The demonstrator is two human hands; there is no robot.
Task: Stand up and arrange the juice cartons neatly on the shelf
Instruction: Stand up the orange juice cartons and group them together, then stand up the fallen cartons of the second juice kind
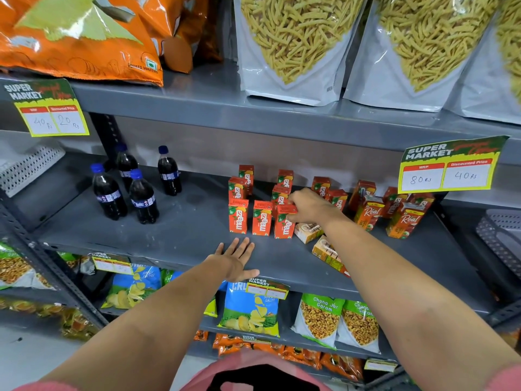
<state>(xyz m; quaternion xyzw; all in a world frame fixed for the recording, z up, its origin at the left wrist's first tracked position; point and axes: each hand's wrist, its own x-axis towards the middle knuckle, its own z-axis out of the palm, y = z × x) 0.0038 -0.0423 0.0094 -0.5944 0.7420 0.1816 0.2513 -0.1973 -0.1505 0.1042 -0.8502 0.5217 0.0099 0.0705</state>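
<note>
Several small orange juice cartons stand upright on the grey shelf [180, 232]. My right hand [307, 206] grips the top of the front-row carton [284, 225], the rightmost of a row of three next to two others [238, 217] [261, 218]. More upright cartons stand behind and to the right, including two taller ones [368, 211] [406, 221]. Two cartons lie flat under my right forearm [307, 232] [327, 253]. My left hand [235, 258] rests flat and open on the shelf's front edge, holding nothing.
Several dark cola bottles [141, 196] stand on the shelf's left part. A price tag [448, 167] hangs from the shelf above at right. Snack bags fill the shelves above and below. A grey basket [501, 235] sits at far right.
</note>
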